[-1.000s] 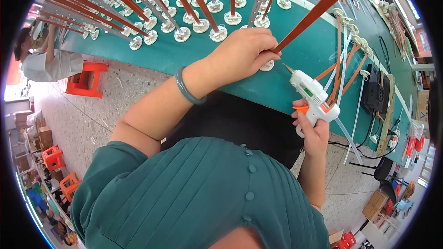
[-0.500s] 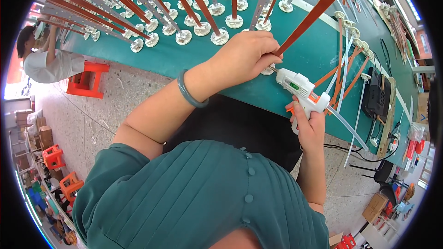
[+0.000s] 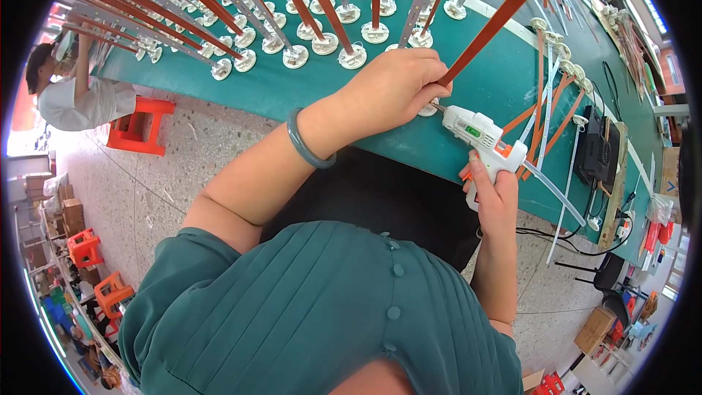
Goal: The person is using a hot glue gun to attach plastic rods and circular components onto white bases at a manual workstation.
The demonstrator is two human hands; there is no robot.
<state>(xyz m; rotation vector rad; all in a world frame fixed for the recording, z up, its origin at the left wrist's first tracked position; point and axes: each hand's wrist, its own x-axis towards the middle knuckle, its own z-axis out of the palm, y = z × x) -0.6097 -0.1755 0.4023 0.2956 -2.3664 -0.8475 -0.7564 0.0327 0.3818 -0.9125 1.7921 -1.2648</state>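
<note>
My left hand (image 3: 395, 88) pinches the lower end of a long reddish-brown strip (image 3: 504, 16), which rises tilted toward the upper right. A round white base (image 3: 428, 110) at the strip's foot is mostly hidden under my fingers. In my right hand (image 3: 494, 194) is a white hot glue gun (image 3: 475, 130) with orange parts and a clear glue stick (image 3: 556, 192) poking out of its back. Its nozzle points left, close to the white base beneath my left hand; whether it touches cannot be made out.
Many similar strips stand on round white bases (image 3: 352, 56) across the green table (image 3: 292, 99). Loose strips (image 3: 540, 117) with bases lie to the right, beside a black box-shaped device (image 3: 589, 150) and cables. A co-worker (image 3: 80, 95) sits far left near a red stool (image 3: 139, 126).
The view has shifted slightly. The glue gun stays by the white base, and both hands keep their grips.
</note>
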